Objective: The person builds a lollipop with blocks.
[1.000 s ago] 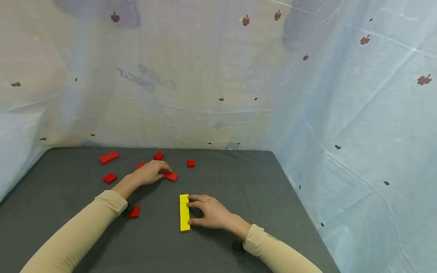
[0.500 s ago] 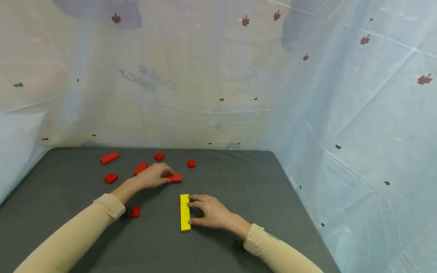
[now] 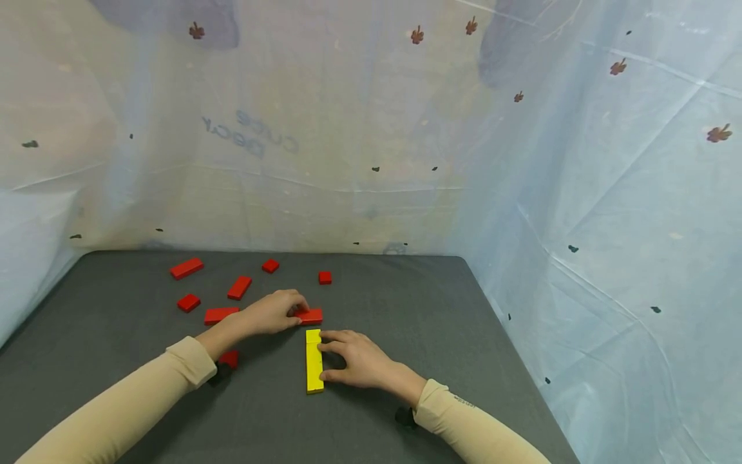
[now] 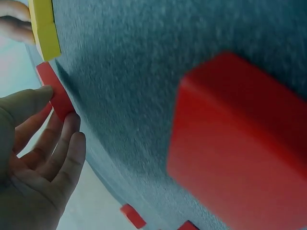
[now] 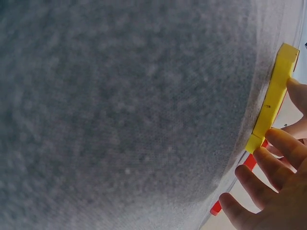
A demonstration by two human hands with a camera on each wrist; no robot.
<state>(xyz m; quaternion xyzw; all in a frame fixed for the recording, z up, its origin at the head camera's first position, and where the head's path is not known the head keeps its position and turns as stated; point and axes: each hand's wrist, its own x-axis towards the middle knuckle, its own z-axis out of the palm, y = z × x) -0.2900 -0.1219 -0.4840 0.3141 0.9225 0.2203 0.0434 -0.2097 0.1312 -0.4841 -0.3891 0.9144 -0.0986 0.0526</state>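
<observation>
My left hand [image 3: 275,312] pinches a red rectangular block [image 3: 312,316] between thumb and fingertips; its left end is hidden by the fingers. In the left wrist view this red block [image 4: 56,91] is close to the end of the yellow blocks [image 4: 45,28]. Two yellow blocks [image 3: 314,367], one long and one short, lie end to end in a line on the grey table. My right hand [image 3: 362,362] rests along their right side, thumb and fingertips touching that edge, as the right wrist view also shows on the yellow blocks [image 5: 274,96].
Several loose red blocks lie across the back left, among them a long block [image 3: 187,268], a slanted block [image 3: 239,287] and a small block [image 3: 324,278]. Another red block [image 3: 230,358] is partly behind the left wrist. Pale sheeting [image 3: 371,212] hangs behind the grey table [image 3: 406,303].
My left hand has brought the red block right and nearer, turning it level, toward the far end of the yellow blocks. The right hand and yellow blocks have stayed in place.
</observation>
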